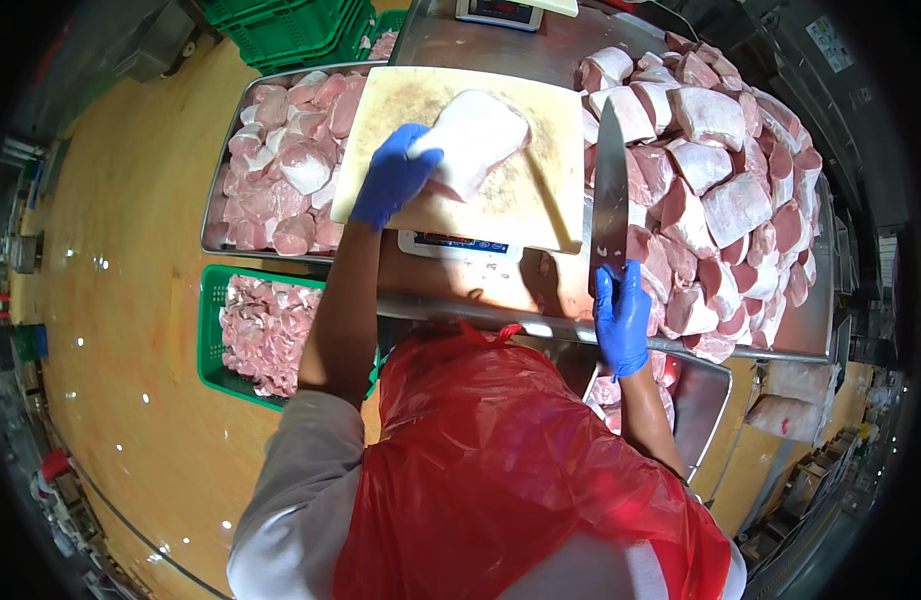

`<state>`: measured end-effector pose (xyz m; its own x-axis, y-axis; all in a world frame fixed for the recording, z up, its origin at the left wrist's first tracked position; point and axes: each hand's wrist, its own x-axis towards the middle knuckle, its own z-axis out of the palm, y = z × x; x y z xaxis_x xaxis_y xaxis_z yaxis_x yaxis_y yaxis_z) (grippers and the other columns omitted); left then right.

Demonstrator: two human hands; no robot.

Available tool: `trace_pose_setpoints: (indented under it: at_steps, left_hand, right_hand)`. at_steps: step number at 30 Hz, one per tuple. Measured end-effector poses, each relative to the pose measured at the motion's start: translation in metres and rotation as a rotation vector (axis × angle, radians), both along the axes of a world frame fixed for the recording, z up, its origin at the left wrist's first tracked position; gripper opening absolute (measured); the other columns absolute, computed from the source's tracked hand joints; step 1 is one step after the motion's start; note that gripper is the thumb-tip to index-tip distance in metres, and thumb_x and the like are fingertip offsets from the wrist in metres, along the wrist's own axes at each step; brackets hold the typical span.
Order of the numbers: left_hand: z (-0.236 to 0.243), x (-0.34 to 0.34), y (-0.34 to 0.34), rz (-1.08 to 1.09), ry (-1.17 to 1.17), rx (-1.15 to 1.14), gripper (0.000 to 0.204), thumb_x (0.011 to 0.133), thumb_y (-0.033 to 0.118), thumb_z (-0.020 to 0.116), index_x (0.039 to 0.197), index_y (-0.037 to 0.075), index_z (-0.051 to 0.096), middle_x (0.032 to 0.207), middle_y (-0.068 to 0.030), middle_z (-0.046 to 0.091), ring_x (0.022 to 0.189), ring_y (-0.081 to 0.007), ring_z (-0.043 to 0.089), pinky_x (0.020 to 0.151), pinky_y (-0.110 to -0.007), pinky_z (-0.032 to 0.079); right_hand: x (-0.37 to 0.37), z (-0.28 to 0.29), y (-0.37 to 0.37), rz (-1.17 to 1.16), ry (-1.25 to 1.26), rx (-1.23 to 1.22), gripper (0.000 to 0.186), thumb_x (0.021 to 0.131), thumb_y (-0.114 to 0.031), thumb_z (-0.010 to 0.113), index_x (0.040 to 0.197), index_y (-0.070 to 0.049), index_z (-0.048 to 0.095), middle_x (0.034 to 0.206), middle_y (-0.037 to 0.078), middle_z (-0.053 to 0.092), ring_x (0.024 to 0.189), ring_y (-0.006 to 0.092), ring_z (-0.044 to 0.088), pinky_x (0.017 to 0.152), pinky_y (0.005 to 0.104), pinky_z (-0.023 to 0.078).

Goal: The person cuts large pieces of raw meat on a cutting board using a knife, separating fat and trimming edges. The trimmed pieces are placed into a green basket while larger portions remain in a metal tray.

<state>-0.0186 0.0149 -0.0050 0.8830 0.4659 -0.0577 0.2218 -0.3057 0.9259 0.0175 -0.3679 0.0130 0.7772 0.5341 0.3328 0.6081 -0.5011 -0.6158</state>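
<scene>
handle of knife (609,185) hidden, scale (420,246) partly covered

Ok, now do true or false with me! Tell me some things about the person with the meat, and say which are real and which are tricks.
1. The right hand holds a knife. True.
2. The left hand touches a big piece of meat on the cutting board. True.
3. The knife is stuck in that piece of meat. False: the blade is off to the right of it.
4. Both hands are covered in yellow. False: both are covered in blue.
5. A green basket of small meat bits is on the person's left side. True.
6. The left hand holds a second knife. False: it has no knife.
</scene>
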Motion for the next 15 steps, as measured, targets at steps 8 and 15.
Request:
trace_pose_setpoints:
  at_steps: [8,15]
  left_hand:
    - [-0.002,-0.056,-0.053,0.310,-0.321,0.313,0.032,0.082,0.012,0.072,0.114,0.007,0.068,0.118,-0.0136,0.057,0.106,-0.0305,0.059,0.091,-0.041,0.050]
    - [-0.025,-0.093,-0.073,0.427,-0.279,0.484,0.017,0.080,0.002,0.067,0.096,0.005,0.071,0.113,-0.0137,0.060,0.101,-0.0326,0.062,0.087,-0.042,0.051]
  right_hand:
    - [-0.002,-0.015,0.046,0.207,0.021,0.042,0.012,0.099,-0.005,0.060,0.109,0.003,0.059,0.084,0.018,0.065,0.066,0.0309,0.064,0.059,0.0385,0.050]
    - [-0.006,-0.002,0.161,0.301,-0.154,-0.194,0.016,0.097,-0.011,0.056,0.110,-0.006,0.048,0.094,0.023,0.062,0.068,0.0452,0.064,0.058,0.0497,0.054]
